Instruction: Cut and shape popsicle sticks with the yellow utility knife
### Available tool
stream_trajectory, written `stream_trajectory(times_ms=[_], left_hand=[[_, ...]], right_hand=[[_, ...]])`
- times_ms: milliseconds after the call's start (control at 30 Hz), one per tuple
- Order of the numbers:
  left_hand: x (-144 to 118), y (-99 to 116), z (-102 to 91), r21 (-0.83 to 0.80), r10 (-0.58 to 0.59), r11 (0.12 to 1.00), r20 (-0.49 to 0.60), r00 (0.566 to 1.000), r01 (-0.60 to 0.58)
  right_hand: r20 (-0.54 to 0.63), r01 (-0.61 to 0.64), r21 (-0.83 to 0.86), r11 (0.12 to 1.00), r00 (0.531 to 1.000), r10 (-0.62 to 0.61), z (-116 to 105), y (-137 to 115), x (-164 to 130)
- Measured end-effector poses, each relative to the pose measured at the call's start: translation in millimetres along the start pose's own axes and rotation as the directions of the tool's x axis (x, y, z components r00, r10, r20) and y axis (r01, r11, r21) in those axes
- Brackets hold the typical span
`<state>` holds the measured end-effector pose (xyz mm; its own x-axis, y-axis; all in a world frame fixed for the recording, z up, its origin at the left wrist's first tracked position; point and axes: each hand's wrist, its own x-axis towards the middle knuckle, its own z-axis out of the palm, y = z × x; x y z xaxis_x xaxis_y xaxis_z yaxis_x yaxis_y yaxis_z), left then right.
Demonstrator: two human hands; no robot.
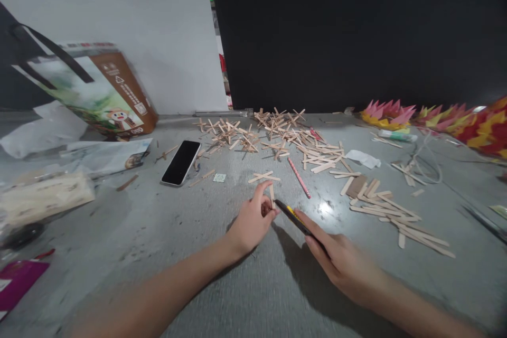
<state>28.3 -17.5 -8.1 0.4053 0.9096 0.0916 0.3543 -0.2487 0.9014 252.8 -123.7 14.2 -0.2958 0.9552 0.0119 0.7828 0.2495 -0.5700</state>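
Note:
My left hand (253, 219) pinches a small wooden stick (272, 194) against the grey table top (206, 253). My right hand (343, 261) grips a dark utility knife with a yellow slider (293, 216), its tip touching the stick next to my left fingers. A few crossed sticks (263, 176) lie just beyond my left hand. A pink pencil (299, 178) lies to their right.
A large heap of cut wooden sticks (277, 137) spreads along the back. Longer sticks (390, 211) lie at right. A black phone (181, 162) lies at left, behind it a brown carton (99, 90). Pink, yellow and red paper shapes (435, 119) sit at far right.

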Motion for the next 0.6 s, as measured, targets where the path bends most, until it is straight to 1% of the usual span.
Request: stream_trajectory(times_ms=[100, 233, 333, 500, 600], left_hand=[[-0.4, 0.3, 0.0, -0.02, 0.017, 1.0, -0.007, 1.0, -0.017], [-0.3, 3.0, -1.7, -0.056, 0.03, 0.998, -0.02, 0.999, -0.031], [0.7, 1.7, -2.7, -0.124, 0.036, 0.992, 0.0, 0.999, -0.036], [3.0, -3.7, -2.6, -0.258, 0.016, 0.966, 0.014, 1.0, -0.012], [3.2, -4.0, -3.5, -0.317, 0.014, 0.948, 0.03, 0.999, -0.004]], right_hand=[[0.014, -0.008, 0.013, 1.0, 1.0, 0.008, -1.1, -1.6, -0.5], [0.043, -0.055, 0.11, 0.992, 0.998, 0.05, -4.0, 0.6, -2.6], [0.053, -0.081, 0.191, 0.978, 0.996, 0.072, -6.2, 6.3, -2.7], [0.083, -0.11, 0.393, 0.913, 0.993, 0.084, -5.4, 19.2, 0.5], [0.096, -0.131, 0.479, 0.868, 0.991, 0.097, -3.7, 25.5, 3.1]])
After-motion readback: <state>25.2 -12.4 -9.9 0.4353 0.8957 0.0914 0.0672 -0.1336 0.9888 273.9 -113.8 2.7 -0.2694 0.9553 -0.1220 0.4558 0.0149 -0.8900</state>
